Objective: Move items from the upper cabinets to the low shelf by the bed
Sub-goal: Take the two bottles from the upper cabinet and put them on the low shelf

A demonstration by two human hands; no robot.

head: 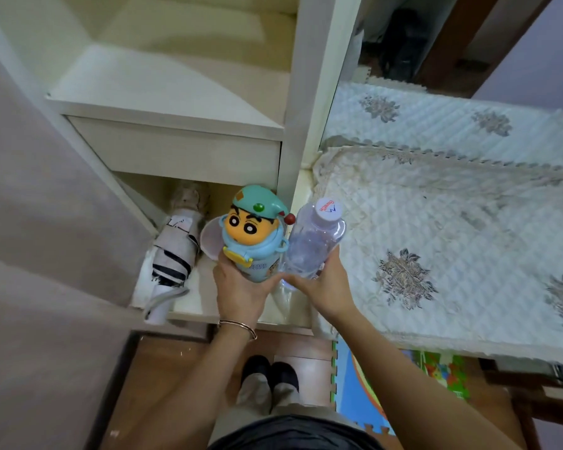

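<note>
My left hand (241, 284) grips the base of a light-blue children's bottle (252, 232) topped with a cartoon face and a green cap. My right hand (322, 284) holds a clear plastic water bottle (309, 245) with a white cap. Both bottles are upright and side by side, touching, above the front right part of the low shelf (192, 306) beside the bed (436, 222). A thin bracelet sits on my left wrist.
On the low shelf lie a folded white-and-black umbrella (173, 254), a pink round object (210, 238) behind the cartoon bottle and a pale shoe (189, 196) at the back. A drawer (176, 151) sits above. An open cabinet door (46, 222) stands at left. A foam puzzle mat (387, 384) covers the floor.
</note>
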